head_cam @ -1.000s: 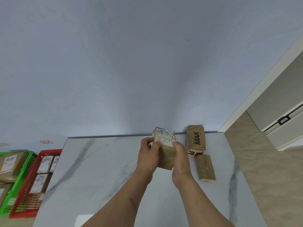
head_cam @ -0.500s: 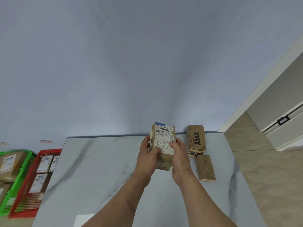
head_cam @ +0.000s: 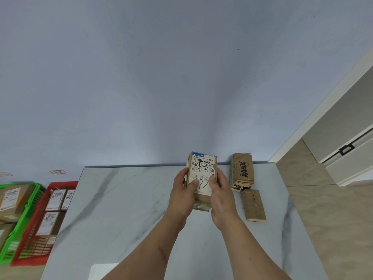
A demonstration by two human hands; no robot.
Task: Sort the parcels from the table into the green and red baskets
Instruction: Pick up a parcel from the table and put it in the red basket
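Both hands (head_cam: pixel 201 196) grip the labelled parcel (head_cam: pixel 202 174) upright above the table (head_cam: pixel 121 209), near its far edge.

Two bare forearms come up from the lower edge of the head view, each ending in a bare hand. No sleeve shows on either arm as far as the frame reaches, so any clothing lies out of view. The left hand (head_cam: pixel 182 196) wears no glove, ring or watch, and its wrist carries no band. The right hand (head_cam: pixel 221 197) is likewise ungloved, with no ring or strap to be seen. The fingernails look short and unpainted, though they are small in the picture. A faint line crosses the inner left forearm; whether it is a crease or a mark cannot be told.
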